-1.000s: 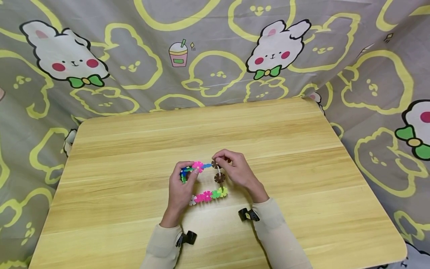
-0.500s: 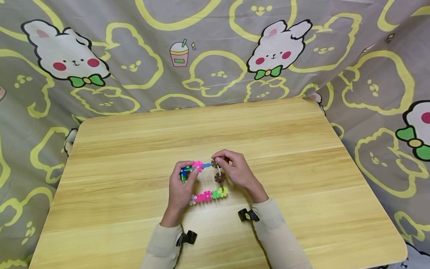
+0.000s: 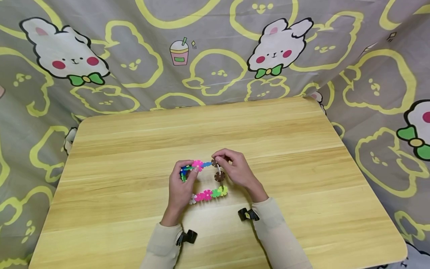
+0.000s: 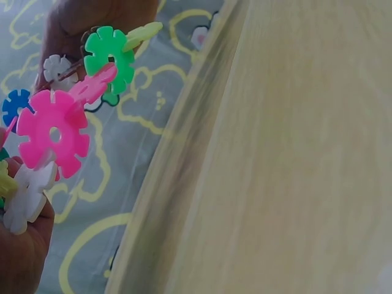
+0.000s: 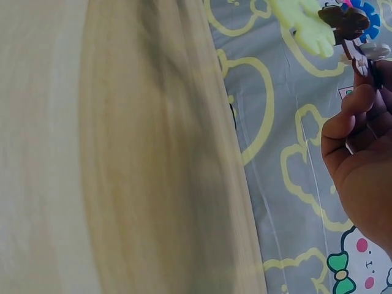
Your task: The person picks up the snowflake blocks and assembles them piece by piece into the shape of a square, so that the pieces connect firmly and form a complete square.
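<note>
A loop of interlocking plastic snowflake discs hangs between the two hands above the table. My left hand (image 3: 180,183) pinches a pink disc (image 3: 197,165) at the loop's far side, thumb on its near face. A blue disc (image 3: 206,164) links it towards the brown disc (image 3: 214,162) that my right hand (image 3: 237,168) pinches between thumb and fingers. Below that hang another brown disc (image 3: 220,176) and a yellow-green disc (image 3: 222,191). Along the near side run a green disc (image 4: 110,60), pink discs (image 4: 54,131) and a white disc (image 4: 27,193). The left hand partly hides the loop's left side.
The wood-grain table (image 3: 134,149) spreads beneath both hands. Grey curtain cloth (image 3: 215,37) with rabbit prints stands round its back and sides. Each sleeve carries a black wrist camera, the left camera (image 3: 187,237) and the right camera (image 3: 248,214).
</note>
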The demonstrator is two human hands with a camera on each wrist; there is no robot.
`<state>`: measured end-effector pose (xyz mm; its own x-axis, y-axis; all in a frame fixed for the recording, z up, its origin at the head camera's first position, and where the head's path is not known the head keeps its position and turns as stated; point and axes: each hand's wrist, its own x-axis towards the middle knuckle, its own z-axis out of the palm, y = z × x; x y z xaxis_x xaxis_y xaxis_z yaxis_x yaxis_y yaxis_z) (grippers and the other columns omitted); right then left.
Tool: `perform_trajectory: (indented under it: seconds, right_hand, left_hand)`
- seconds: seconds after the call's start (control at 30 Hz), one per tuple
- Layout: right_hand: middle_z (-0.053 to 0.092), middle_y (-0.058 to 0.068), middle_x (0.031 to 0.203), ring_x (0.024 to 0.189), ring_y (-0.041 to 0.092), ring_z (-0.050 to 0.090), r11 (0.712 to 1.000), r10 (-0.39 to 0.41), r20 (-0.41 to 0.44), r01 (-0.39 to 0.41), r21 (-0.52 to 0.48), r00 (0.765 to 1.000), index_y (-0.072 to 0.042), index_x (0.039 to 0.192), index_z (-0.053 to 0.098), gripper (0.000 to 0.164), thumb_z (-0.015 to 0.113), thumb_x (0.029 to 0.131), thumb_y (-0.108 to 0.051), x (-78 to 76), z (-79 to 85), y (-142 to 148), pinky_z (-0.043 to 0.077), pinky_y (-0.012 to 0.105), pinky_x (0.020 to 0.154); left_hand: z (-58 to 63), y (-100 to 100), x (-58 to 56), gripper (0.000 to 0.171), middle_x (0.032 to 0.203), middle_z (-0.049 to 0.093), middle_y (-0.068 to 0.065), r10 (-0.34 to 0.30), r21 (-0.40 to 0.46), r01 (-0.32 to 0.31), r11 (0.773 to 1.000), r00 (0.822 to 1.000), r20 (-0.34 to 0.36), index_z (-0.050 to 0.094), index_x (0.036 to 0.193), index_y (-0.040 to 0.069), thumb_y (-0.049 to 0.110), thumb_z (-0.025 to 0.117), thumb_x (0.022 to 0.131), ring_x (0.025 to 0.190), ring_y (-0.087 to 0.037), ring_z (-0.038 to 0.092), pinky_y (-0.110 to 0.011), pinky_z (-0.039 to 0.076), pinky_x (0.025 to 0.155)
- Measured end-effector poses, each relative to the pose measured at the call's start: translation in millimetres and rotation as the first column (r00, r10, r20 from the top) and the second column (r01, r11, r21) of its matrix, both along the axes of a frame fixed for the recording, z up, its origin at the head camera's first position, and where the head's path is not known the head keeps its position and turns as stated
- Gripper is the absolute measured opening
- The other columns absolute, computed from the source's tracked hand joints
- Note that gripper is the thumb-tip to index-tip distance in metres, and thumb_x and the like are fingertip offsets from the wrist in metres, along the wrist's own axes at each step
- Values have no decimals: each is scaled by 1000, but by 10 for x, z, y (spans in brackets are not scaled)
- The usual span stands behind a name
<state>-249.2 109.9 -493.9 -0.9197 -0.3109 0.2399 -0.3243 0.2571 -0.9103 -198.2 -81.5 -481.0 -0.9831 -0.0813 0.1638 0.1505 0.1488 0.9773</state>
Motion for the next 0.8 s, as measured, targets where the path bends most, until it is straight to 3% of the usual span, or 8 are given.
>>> perform_trajectory:
  seconds: [0.43,0.67,0.8]
  right_hand:
    - [69,6,89,74,10,59,1000,9,-36,-9,-17,999,1,104,67,18,55,98,-11,-7,-6,-8,49,24,65]
    - [69,4,91,76,12,60,1000,24,-44,-25,-13,999,-7,105,68,16,55,99,-14,-2,-8,-14,51,25,66]
    - [69,4,91,78,11,61,1000,19,-54,-20,-5,998,-8,105,69,15,57,98,-14,-6,-30,-27,52,25,68]
  left_hand:
    - [10,-6,-2,21,109,61,-19,0,-12,-1,1000,999,-35,58,112,-5,3,62,92,92,-7,55,-17,48,79]
    - [19,-2,-3,21,108,62,-19,-13,-23,11,1000,998,-56,59,112,-5,1,62,92,93,-6,56,-18,49,81]
    - [-47,-1,-19,21,107,62,-19,-9,-15,8,1000,998,-66,59,111,-5,1,62,92,91,-6,56,-16,49,78]
